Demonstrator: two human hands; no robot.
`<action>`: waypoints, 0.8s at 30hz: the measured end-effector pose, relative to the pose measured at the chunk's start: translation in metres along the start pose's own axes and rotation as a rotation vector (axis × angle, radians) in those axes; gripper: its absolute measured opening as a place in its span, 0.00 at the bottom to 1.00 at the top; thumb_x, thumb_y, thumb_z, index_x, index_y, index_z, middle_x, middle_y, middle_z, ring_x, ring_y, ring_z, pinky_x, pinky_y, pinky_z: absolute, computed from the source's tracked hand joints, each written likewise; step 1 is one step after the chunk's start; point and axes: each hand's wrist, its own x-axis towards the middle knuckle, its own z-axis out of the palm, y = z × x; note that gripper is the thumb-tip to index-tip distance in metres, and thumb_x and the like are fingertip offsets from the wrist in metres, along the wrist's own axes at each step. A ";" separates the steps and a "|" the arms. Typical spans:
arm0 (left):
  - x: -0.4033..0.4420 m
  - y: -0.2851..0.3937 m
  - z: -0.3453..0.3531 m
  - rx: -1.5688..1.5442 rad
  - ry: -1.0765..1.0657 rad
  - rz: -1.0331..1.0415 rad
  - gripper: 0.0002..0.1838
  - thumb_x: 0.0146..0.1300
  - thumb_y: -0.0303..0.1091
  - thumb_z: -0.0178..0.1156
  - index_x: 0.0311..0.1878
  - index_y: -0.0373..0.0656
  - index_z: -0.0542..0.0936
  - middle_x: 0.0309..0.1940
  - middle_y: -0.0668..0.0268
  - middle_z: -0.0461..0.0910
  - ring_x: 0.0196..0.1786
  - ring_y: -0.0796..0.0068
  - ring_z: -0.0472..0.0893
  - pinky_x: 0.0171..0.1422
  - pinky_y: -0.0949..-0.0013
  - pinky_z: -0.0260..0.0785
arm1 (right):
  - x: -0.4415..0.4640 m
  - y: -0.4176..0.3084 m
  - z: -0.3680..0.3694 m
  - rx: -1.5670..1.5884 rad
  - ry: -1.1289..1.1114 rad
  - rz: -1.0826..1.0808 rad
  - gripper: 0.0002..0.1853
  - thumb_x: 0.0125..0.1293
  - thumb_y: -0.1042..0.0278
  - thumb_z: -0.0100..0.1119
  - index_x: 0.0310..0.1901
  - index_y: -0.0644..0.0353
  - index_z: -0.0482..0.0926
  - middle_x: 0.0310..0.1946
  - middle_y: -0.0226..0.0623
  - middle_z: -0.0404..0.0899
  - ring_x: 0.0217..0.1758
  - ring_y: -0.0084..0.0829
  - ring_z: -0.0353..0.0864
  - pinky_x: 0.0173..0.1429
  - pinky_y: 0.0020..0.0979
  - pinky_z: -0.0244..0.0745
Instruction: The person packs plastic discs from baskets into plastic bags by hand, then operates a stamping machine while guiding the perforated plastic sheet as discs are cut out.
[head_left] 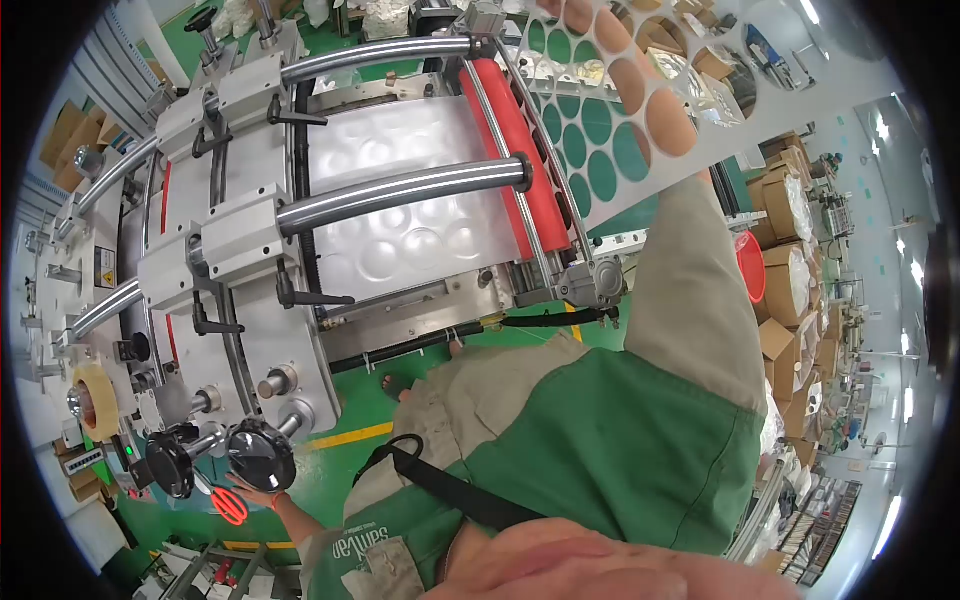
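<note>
My right hand (572,14) is at the top edge of the view, its fingers closed on a thin whitish plastic sheet (745,135) with rows of punched round holes. Skin of my forearm shows through several holes. My left hand (262,496) is low at the left, beside a black round knob (262,455) that hides part of it; the fingers showing look stretched out. Red-handled scissors (230,507) hang next to that hand. In the machine bed lies a silvery sheet (400,245) with round bulges, running under a red roller (535,190).
Steel guide bars (400,195) and clamp levers (315,298) stand above the machine bed. A tape roll (95,402) sits at the left. Cardboard boxes (785,270) and a red bin (749,267) stand to the right. The floor (335,490) is green with yellow lines.
</note>
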 end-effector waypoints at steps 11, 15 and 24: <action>-0.004 -0.004 0.013 -0.215 0.049 -0.063 0.53 0.38 0.43 0.66 0.68 0.61 0.47 0.67 0.61 0.48 0.65 0.48 0.55 0.66 0.53 0.53 | 0.007 -0.002 -0.005 0.021 -0.013 -0.003 0.18 0.65 0.59 0.46 0.53 0.59 0.71 0.42 0.27 0.76 0.31 0.19 0.71 0.37 0.20 0.67; 0.004 -0.006 -0.007 -0.094 0.088 0.012 0.51 0.40 0.38 0.64 0.68 0.65 0.46 0.68 0.65 0.47 0.64 0.43 0.55 0.66 0.51 0.52 | 0.008 -0.009 -0.009 0.023 -0.009 0.011 0.18 0.65 0.59 0.46 0.53 0.59 0.71 0.42 0.27 0.76 0.31 0.19 0.71 0.38 0.20 0.67; 0.008 -0.014 0.010 -0.053 0.037 -0.004 0.56 0.35 0.48 0.69 0.68 0.66 0.45 0.69 0.66 0.42 0.66 0.44 0.52 0.66 0.50 0.50 | 0.012 -0.011 -0.014 0.038 -0.014 -0.001 0.19 0.65 0.59 0.46 0.53 0.59 0.70 0.42 0.28 0.75 0.31 0.19 0.71 0.38 0.21 0.67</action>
